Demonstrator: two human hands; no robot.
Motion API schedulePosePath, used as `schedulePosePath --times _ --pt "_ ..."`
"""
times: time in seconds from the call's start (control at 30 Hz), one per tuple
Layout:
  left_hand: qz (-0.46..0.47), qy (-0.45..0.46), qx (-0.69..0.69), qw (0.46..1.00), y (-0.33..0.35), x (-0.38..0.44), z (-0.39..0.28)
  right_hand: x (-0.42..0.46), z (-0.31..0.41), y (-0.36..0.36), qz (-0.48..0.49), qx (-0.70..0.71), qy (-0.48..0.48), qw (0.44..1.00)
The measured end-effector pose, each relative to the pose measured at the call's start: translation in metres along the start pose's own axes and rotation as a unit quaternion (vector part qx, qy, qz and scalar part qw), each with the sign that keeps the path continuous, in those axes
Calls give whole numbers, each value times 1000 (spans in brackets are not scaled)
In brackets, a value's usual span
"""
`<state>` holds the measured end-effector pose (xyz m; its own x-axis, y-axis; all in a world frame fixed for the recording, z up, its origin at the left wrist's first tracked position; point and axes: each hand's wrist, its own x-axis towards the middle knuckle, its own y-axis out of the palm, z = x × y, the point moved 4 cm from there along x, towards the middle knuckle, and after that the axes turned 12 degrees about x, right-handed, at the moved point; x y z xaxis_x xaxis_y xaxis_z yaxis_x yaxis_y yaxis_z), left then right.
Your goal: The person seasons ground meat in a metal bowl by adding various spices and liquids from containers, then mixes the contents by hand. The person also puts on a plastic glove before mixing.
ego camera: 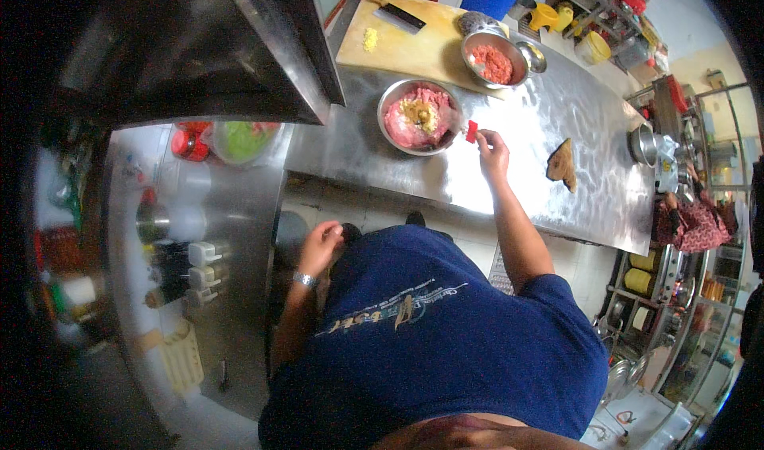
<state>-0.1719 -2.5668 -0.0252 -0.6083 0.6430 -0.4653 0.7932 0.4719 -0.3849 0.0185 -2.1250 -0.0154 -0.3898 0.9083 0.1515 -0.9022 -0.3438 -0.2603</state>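
Observation:
My right hand [493,151] pinches a small utensil with a red end [471,132] at the right rim of a steel bowl. A pale, blurred part of it points over the bowl; I cannot tell its exact kind. Inside the steel bowl [384,135] lies pink minced meat [401,129], topped with yellowish chopped bits and a brown seasoning [422,114]. My left hand [322,246], with a metal watch at the wrist, hangs low beside my body, away from the table. Its fingers are loosely curled and nothing shows in them.
A yellowed cutting board [439,47] bears a cleaver [401,19], chopped yellow bits [370,40] and a second bowl of red mince [492,63]. A brown irregular piece [561,166] lies on the steel table [603,151]. A metal hood [286,50] juts in at left. Another person [695,223] is at far right.

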Motion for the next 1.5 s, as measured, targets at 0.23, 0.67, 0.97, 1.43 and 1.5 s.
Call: schedulePosePath --times 0.23,0.67,0.97,1.43,1.5 --pt "25 1 46 999 8 5 -6 1 -9 4 72 -71 -15 995" --pt "35 -18 29 999 19 14 -24 0 -43 0 21 184 174 967" --pt "65 55 -37 996 61 43 -102 -65 10 59 54 556 404 724" --pt "-91 133 -173 972 52 64 -152 -128 73 126 365 500 349 704" --pt "-127 127 26 983 33 41 -150 -136 81 129 405 489 346 691"
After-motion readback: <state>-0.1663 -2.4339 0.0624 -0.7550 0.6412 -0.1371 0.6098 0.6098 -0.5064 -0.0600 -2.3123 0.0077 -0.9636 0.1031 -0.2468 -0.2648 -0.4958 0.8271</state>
